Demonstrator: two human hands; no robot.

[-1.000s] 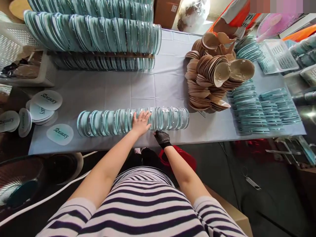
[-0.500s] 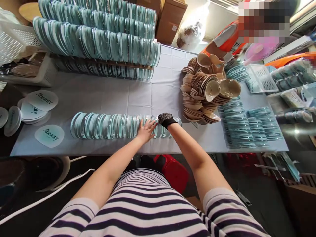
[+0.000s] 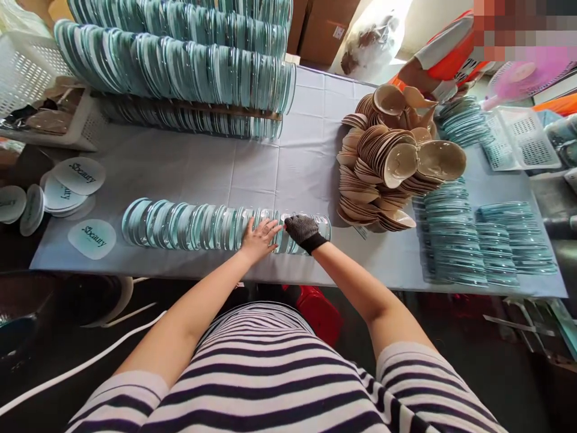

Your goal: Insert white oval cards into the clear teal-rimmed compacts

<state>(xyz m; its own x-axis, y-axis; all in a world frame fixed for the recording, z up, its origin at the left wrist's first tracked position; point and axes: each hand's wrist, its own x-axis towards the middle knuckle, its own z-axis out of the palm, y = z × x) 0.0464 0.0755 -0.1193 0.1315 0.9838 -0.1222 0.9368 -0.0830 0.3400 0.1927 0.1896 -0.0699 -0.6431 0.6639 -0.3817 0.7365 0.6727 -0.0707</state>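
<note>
A long row of clear plastic packs with teal inserts, standing on edge one behind another, lies along the table's near side. My left hand is bare and rests on the row with its fingers spread. Just to its right, my right hand, in a black mesh glove, is on the row near its right end. Its fingers are bent and close together around the edge of a pack, partly hidden by the hand itself. Right of the row sit stacked beige moulded cups, shaped like bra cups.
Tall rows of similar packs stand at the back left. Printed rounded cards and a white basket are at left. Flat pack stacks lie at right. A person in orange is beyond the table, near a pink fan.
The view has shifted a little. My left hand stays spread on the row, slightly further left. My right hand has turned and its fingers now sit lower on the row, close beside the left.
</note>
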